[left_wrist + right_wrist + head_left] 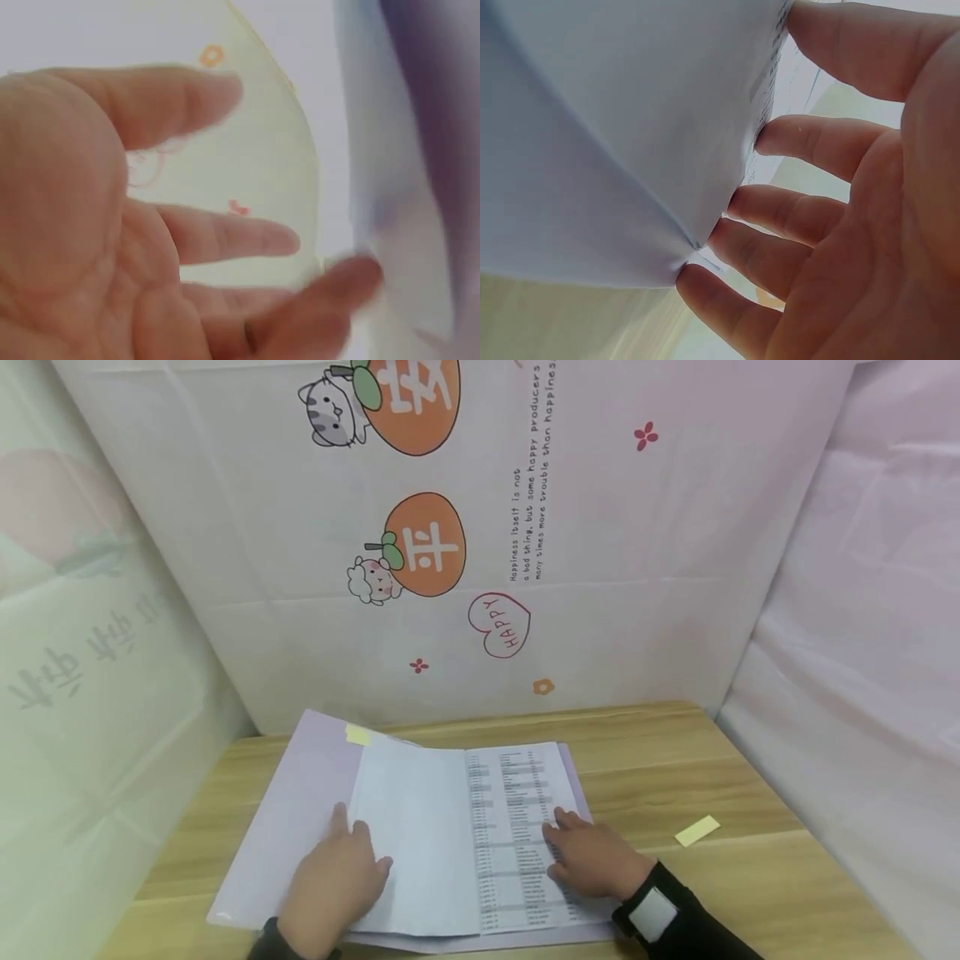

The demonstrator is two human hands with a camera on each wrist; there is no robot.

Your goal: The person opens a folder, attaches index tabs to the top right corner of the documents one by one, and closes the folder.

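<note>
A booklet with a lilac cover (311, 777) lies spread on the table, its white left page (420, 827) blank and its right page (517, 827) printed with rows of text. A pale yellow sticky strip (357, 735) shows at the top of the left side. My left hand (333, 881) lies over the inner edge of the lilac cover and the white page, fingers extended; the left wrist view shows its palm with spread fingers. My right hand (596, 856) has its fingertips on the right page near the outer edge. In the right wrist view, extended fingers (787, 214) touch the page's edge.
A second yellow strip (697, 831) lies on the wooden table (765, 877) to the right of the booklet. White printed cloth (600, 568) hangs behind the table, with more cloth along both sides. A dark sleeve (697, 927) covers the right forearm.
</note>
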